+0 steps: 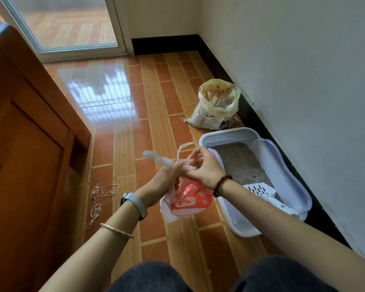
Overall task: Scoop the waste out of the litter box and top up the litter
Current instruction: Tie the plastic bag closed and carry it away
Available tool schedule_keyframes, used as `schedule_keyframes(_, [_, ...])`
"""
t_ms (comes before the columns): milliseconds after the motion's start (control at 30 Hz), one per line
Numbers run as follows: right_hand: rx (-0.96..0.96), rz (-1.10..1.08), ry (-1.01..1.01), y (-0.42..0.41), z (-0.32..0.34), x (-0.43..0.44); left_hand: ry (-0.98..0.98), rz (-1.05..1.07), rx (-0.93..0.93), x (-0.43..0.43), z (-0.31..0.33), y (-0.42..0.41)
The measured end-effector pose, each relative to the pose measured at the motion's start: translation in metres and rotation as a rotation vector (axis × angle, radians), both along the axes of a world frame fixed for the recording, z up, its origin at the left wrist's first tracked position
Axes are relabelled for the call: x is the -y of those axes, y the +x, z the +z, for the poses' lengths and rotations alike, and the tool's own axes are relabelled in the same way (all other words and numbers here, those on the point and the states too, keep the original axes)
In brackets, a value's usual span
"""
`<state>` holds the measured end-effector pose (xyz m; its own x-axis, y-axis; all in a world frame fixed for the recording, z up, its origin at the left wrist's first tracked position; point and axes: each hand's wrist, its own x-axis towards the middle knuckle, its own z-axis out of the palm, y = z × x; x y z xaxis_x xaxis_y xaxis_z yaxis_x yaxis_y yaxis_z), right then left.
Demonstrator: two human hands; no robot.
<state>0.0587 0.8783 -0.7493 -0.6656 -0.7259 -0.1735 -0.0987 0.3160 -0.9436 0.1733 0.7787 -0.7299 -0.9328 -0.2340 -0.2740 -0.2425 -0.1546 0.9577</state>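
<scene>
Single head-worn wide-angle view, facing forward and down.
The camera looks from above the person's knees point(154, 278) steeply onto the tiled floor point(156, 98), near enough that both forearms point(105, 239) reach from the bottom edge to mid-frame; the litter box point(282, 163) lies right along the wall point(303, 60), a wooden cabinet point(19, 144) fills the left, a glass door point(67, 24) stands far at top.

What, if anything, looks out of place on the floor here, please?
A tangled pale string lies loose on the tiles between the wooden cabinet and the plastic bag; a shorter scrap lies by the litter sack.
</scene>
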Motion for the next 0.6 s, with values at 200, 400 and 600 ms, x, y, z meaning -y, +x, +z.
schedule_keyframes(200, [0.157,-0.010,0.082,-0.008,-0.004,-0.005,-0.116,-0.042,0.011,0.008,-0.004,0.008])
schedule_keyframes(400, [0.201,0.000,0.016,-0.020,-0.001,-0.004,-0.138,-0.102,0.121,0.014,-0.016,0.014])
schedule_keyframes(600, [0.273,0.001,-0.207,-0.009,0.025,-0.007,0.006,0.114,0.323,0.028,-0.029,0.018])
